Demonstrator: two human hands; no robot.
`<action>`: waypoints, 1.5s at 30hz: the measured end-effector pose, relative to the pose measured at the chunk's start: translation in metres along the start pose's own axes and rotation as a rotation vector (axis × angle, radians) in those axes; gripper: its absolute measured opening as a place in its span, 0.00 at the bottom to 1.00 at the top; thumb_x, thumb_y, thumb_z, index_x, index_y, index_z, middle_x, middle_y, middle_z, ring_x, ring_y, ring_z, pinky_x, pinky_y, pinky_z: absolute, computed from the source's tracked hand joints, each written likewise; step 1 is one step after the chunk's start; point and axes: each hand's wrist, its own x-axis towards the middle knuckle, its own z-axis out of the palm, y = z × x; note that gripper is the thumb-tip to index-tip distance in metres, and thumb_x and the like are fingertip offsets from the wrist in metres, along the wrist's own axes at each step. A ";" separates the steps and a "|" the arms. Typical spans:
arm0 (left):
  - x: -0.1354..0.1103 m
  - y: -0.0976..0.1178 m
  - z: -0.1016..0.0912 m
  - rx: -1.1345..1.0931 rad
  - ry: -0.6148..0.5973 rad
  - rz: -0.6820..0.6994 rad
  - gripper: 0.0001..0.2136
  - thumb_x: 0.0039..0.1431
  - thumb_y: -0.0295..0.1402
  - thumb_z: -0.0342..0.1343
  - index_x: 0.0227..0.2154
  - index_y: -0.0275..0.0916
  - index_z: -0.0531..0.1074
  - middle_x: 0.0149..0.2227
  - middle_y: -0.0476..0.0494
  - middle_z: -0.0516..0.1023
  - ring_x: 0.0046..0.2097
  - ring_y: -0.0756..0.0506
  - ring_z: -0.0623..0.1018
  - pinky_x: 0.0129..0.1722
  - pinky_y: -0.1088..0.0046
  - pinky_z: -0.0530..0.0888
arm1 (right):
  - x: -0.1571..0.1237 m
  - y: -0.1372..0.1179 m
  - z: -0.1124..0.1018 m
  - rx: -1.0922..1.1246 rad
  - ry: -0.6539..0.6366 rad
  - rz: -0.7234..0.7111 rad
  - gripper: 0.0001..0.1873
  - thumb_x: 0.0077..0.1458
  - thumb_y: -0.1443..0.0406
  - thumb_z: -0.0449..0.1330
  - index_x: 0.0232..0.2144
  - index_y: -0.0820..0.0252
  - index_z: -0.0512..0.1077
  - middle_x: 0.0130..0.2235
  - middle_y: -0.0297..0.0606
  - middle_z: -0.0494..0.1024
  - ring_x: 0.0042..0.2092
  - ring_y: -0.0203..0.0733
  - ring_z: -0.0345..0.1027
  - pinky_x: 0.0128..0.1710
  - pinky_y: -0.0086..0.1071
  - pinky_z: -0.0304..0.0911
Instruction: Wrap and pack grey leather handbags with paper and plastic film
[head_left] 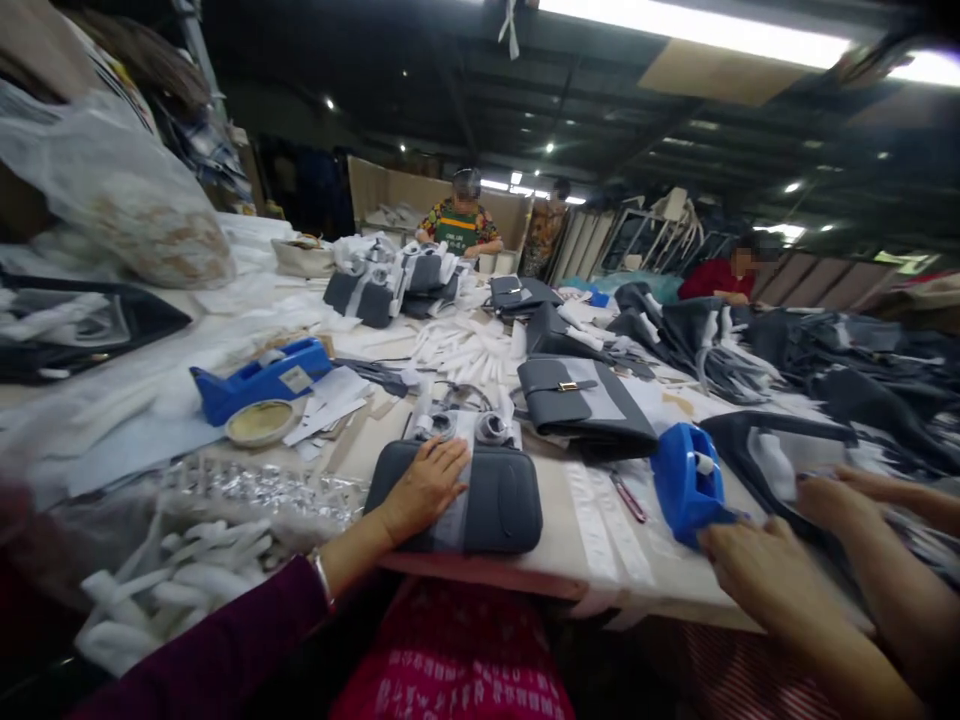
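My left hand (427,487) lies flat, fingers stretched, on a dark grey handbag (504,505) at the table's front edge. A pale strip runs over the bag's middle under that hand. White wrapping covers the handle fittings (493,428) behind it. To the right, my right hand (761,570) is closed at the lower end of a blue tape dispenser (679,480). What its fingers pinch is too blurred and hidden to make out. Between bag and dispenser lies a small red-handled tool (628,498), with pale strips (592,520) beside it.
A co-worker's hands (844,497) work at another dark bag (750,440) on the right. Behind are a flap bag with a gold buckle (577,400) and white strips (465,345). At left stand another blue dispenser (262,380), a round dish (260,423) and white rolls (187,590).
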 end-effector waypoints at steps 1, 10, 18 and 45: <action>0.000 0.000 0.000 -0.003 0.003 -0.010 0.19 0.63 0.33 0.49 0.55 0.35 0.63 0.58 0.35 0.66 0.61 0.41 0.63 0.62 0.54 0.57 | 0.011 -0.018 -0.025 0.005 0.028 -0.181 0.14 0.46 0.76 0.53 0.21 0.57 0.75 0.26 0.44 0.78 0.35 0.49 0.70 0.40 0.43 0.51; -0.002 0.001 -0.002 -0.029 0.042 -0.077 0.18 0.61 0.32 0.51 0.53 0.35 0.66 0.56 0.33 0.64 0.61 0.38 0.61 0.61 0.52 0.58 | 0.146 -0.189 -0.160 0.073 0.012 -1.036 0.09 0.49 0.71 0.57 0.26 0.56 0.77 0.28 0.37 0.78 0.33 0.38 0.66 0.43 0.37 0.44; 0.000 -0.001 -0.004 -0.048 0.033 -0.081 0.17 0.61 0.34 0.52 0.52 0.35 0.66 0.56 0.33 0.64 0.62 0.38 0.60 0.62 0.52 0.56 | 0.212 -0.247 -0.154 0.025 -0.137 -1.032 0.09 0.48 0.72 0.58 0.29 0.61 0.79 0.29 0.36 0.79 0.33 0.37 0.67 0.46 0.36 0.46; 0.001 -0.003 -0.001 -0.095 -0.001 -0.070 0.19 0.62 0.34 0.50 0.56 0.37 0.63 0.54 0.38 0.70 0.59 0.40 0.65 0.62 0.53 0.55 | 0.232 -0.269 -0.127 -0.116 0.099 -0.956 0.15 0.46 0.63 0.63 0.36 0.66 0.77 0.36 0.50 0.79 0.42 0.50 0.71 0.51 0.42 0.44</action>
